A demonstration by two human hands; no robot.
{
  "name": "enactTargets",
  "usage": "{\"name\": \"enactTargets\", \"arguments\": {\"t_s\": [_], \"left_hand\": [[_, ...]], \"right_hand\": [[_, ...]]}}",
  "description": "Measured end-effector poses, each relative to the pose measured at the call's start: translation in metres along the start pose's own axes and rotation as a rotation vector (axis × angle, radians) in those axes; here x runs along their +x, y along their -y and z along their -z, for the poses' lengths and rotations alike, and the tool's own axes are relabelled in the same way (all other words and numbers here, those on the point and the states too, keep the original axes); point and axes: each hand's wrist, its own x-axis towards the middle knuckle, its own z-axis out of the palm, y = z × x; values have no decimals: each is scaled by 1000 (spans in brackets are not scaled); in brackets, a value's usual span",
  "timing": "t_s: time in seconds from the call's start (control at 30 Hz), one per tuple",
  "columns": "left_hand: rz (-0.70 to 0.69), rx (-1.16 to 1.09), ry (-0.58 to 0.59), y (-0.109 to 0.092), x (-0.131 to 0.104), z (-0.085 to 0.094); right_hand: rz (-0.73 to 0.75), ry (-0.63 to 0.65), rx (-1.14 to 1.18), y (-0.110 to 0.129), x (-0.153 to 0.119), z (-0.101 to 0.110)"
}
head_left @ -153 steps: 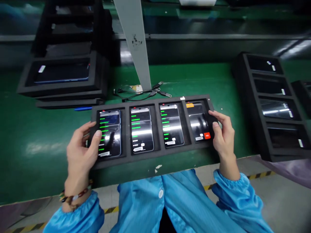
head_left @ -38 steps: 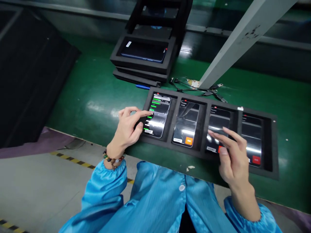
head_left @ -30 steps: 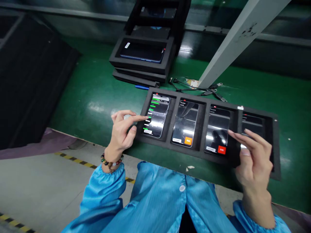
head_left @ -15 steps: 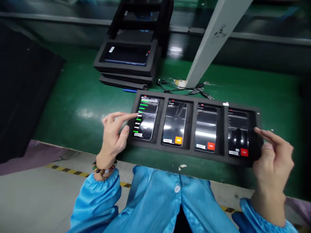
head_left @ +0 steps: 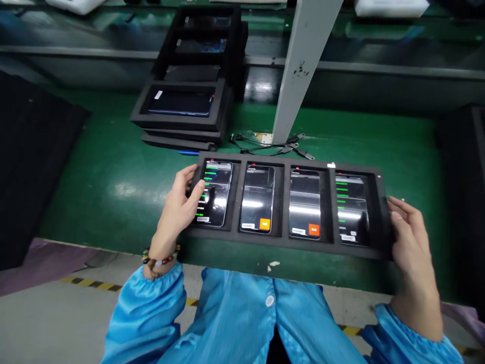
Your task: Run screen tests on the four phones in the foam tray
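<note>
A black foam tray [head_left: 282,202] with several phones in its compartments lies on the green bench. My left hand [head_left: 181,205] grips its left end, thumb on top beside the leftmost phone [head_left: 215,194], which shows green lines. My right hand [head_left: 411,237] holds the right end, fingers along the outer side. Green lines also show on the rightmost phone [head_left: 352,210]. Of the two middle phones, the left one [head_left: 259,197] has an orange square on its dark screen, and the other [head_left: 305,202] a red-orange square.
Behind the tray, black cables [head_left: 271,146] lie at the foot of a grey post [head_left: 303,71]. Stacked foam trays [head_left: 140,114] holding phones stand at the back left, a blue pen [head_left: 188,152] in front. Dark objects flank the bench.
My left hand has gone from pointing at the leftmost screen to gripping the tray's end. My right hand has closed on the other end. The rightmost screen changed from a red square to green lines.
</note>
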Motion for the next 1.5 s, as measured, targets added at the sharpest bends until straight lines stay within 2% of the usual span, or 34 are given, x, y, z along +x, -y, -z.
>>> {"name": "enactTargets", "arguments": {"t_s": [0.1, 0.27, 0.53, 0.7, 0.87, 1.0, 1.13, 1.2, 1.37, 1.5], "left_hand": [[-3, -70, 28, 8, -1, 3], [-40, -29, 73, 14, -3, 7], [-44, -74, 72, 17, -3, 8], [-18, -122, 17, 21, -4, 5], [-2, -136, -70, 20, -3, 0], [13, -174, -95, 16, -3, -1], [6, -150, -117, 15, -3, 0], [8, -127, -123, 16, -3, 0], [21, -113, -131, 19, -2, -1], [-10, -94, -130, 18, -2, -2]], "right_hand": [[-5, -31, 25, -9, 1, -4], [-7, -71, 42, -19, 2, -6], [-43, -124, 39, -11, 3, -7], [-11, -146, 37, -18, 7, -9], [21, -113, 41, -21, 8, -10], [149, -133, 16, -3, -7, -10], [476, -98, -121, 14, -30, -9], [590, -57, -168, 16, -36, -7], [628, 2, -270, 9, -40, -3], [615, 8, -290, 20, -46, -8]]}}
